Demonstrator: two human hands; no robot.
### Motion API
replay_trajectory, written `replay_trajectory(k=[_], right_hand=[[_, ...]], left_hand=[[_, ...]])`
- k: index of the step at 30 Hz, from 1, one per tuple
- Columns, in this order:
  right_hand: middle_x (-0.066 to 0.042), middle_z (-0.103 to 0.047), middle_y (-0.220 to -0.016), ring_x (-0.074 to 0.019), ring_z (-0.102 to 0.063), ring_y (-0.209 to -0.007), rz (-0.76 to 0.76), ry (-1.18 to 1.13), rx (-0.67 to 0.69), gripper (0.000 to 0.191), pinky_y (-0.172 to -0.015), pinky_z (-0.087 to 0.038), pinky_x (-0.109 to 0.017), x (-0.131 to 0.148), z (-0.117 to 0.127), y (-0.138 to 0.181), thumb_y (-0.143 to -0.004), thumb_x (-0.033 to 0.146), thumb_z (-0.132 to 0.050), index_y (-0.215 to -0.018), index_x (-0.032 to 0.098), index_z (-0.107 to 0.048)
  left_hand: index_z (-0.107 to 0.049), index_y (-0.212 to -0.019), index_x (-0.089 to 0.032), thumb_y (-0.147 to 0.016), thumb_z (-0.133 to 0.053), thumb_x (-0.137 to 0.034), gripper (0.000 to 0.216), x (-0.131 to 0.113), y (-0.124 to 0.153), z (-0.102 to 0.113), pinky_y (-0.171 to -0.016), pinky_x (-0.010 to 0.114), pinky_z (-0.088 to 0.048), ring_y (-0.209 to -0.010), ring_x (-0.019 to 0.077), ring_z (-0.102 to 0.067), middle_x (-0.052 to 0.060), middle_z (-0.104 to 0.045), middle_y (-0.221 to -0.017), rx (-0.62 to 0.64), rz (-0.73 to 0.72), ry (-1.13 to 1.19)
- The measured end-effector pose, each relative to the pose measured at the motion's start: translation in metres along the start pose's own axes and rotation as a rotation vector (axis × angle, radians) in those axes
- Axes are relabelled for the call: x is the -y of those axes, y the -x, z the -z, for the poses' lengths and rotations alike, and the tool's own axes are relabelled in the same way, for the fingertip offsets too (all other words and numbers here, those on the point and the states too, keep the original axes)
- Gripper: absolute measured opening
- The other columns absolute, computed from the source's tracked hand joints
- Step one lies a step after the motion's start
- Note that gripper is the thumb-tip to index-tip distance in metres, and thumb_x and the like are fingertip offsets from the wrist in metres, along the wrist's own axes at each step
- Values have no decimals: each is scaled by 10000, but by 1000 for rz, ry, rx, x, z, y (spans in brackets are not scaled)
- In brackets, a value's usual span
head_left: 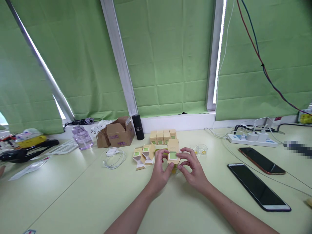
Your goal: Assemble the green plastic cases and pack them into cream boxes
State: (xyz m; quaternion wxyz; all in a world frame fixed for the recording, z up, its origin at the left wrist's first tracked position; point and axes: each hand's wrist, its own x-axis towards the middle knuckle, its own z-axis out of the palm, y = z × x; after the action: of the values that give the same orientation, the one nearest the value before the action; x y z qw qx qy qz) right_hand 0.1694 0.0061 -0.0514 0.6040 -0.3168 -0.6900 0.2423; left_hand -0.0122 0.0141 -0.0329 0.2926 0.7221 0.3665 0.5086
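Between my two hands stands a small tan cardboard box with a green label. My left hand pinches its left side, fingers near the middle and thumb at the lower end. From the right, the curled fingers and thumb of my right hand press on the same box. At its lower end shows a small clear container with something yellow inside, close to both thumbs. Left of my hands, two similar boxes lie with flaps folded out. Behind, several upright boxes form a row. Clear containers sit right of them.
A white charger with coiled cable, a brown carton, a black cylinder and a purple bottle stand left. To the right lie two phones and a power strip. Another person's hand shows far left.
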Motion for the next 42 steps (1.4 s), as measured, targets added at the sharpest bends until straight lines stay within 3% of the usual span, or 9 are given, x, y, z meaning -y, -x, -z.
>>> replay_trajectory(k=[42], right_hand=[[-106,-490,-1313,-262,-620,-1183,6,30,-5,251,-800,-667,-391,-10,-1,0,-1027,360,-550,-1230,330,-694]], left_hand=[[-525,-1167,-277,-962,-612,-468,294,0,-3,-7,-925,378,-475,-1030,218,-534,62,-520,-1199,-96,69,-24]])
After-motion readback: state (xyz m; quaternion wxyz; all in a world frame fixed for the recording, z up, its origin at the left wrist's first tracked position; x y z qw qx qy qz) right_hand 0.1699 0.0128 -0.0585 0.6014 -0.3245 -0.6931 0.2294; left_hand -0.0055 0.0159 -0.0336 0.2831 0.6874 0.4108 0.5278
